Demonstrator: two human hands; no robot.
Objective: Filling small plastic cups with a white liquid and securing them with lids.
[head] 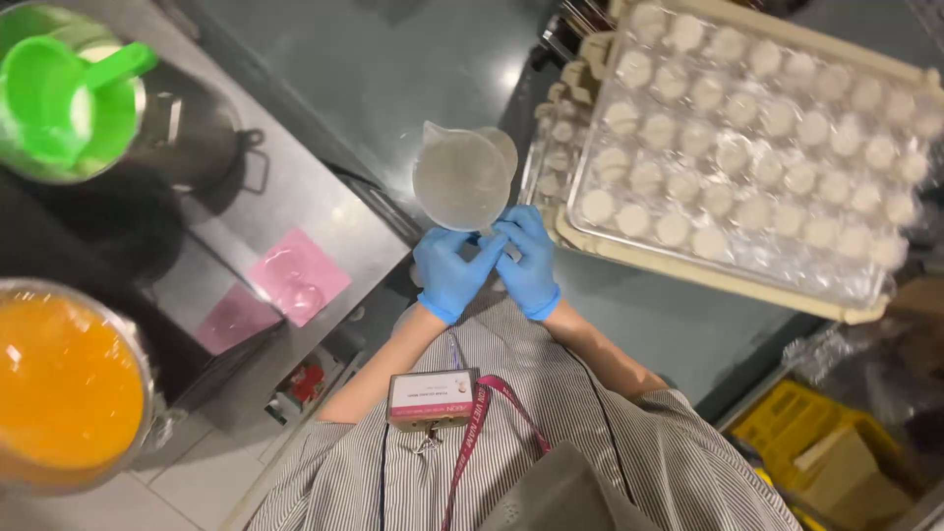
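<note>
Head view shows our two blue-gloved hands meeting at the handle of one clear measuring jug (460, 179); our left hand (450, 272) and right hand (529, 261) both pinch that handle, fingertips touching; the jug's spout points up-left, its long axis running from handle to spout; beside it lies one covered tray (629, 251) of many pale round pieces; further left sit one green scoop (61, 93) and one tub of orange liquid (64, 379).
</note>
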